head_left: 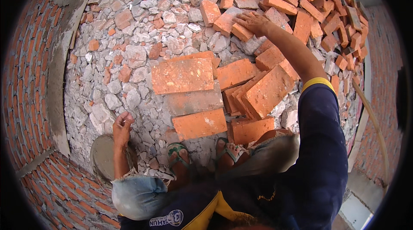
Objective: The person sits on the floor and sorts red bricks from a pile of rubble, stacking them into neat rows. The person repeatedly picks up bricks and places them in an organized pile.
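Note:
My right hand (254,24) reaches out to the far right, its fingers stretched over an orange brick (242,32). The palm side is hidden, and the brick still lies among the others. My left hand (122,127) hangs low on the left with loosely curled fingers and nothing visible in them. Beside it stands a round container of wet grey mortar (102,154), partly behind my forearm. Before my feet, a large orange brick (183,76), a grey-faced brick (194,101) and another orange brick (199,124) lie close together. A leaning stack of bricks (267,93) sits to their right.
Loose rubble (133,55) covers the ground. A large heap of bricks (305,6) rises at the far right. Brick walls flank both sides, the left one (32,75) bordered by a concrete ledge (60,83). A hose-like tan strip (374,122) curves along the right.

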Available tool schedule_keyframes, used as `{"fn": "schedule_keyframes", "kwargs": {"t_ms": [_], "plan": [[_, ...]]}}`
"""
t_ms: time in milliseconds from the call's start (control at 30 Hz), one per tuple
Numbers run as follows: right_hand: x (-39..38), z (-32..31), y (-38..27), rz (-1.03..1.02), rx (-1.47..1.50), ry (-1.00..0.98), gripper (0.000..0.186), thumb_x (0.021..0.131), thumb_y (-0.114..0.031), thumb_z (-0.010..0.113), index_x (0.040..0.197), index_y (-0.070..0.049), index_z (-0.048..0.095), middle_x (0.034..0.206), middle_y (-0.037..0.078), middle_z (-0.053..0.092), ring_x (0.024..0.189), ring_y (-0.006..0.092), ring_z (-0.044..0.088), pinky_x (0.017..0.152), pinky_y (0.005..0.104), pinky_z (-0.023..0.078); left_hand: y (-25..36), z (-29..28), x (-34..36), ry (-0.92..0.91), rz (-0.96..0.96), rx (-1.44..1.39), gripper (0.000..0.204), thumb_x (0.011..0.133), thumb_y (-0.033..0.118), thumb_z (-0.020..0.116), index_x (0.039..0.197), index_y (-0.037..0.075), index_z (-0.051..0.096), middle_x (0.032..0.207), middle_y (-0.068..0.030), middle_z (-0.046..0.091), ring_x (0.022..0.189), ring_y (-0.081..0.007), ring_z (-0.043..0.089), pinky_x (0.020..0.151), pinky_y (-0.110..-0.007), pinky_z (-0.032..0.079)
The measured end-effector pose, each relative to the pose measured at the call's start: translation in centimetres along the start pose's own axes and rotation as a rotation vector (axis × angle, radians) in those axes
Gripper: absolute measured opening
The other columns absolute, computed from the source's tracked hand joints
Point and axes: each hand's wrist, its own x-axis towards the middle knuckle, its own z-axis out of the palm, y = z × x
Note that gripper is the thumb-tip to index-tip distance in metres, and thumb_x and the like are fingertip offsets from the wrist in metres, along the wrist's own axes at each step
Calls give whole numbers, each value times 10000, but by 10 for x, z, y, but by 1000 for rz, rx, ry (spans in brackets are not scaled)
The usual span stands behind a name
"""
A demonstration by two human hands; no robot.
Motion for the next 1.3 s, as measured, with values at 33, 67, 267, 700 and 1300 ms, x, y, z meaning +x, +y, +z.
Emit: {"fn": "schedule_keyframes", "kwargs": {"t_ms": [33,67,267,700,1300], "plan": [[3,0,1,-5,22,-12,1096,631,-26,805,1529,-226,208,1471,84,403,1349,277,409,1132,417,323,3,2,-1,3,8,-3,481,920,275,662,1297,-4,551,1123,-71,661,969,-148,646,708,-267,469],[6,-3,0,4,73,-53,1144,600,0,805,1536,-226,188,1432,91,437,1329,279,427,1151,414,298,4,3,-2,11,9,3,463,921,235,660,1300,-6,551,1134,-76,659,972,-149,647,708,-267,472],[-27,-55,-25,-29,208,-23,916,621,-255,833,1421,-106,412,1210,156,603,1181,348,549,948,464,485,-13,-9,-4,25,18,-10,474,931,269,649,1310,6,539,1146,-74,664,981,-160,652,711,-270,473],[-53,-69,-51,-107,644,-276,720,749,-5,620,1440,-38,420,1329,245,547,1245,365,521,1059,417,431,-7,-2,9,-6,99,35,517,923,275,667,1314,-33,526,1155,-96,655,950,-147,637,690,-260,474],[-142,-16,-26,-104,130,-235,849,722,-69,759,1476,-172,383,1458,60,432,1372,287,374,1161,421,299,-30,-18,9,2,79,-30,501,912,223,667,1326,-21,525,1206,-97,637,941,-144,621,699,-249,472]]}}
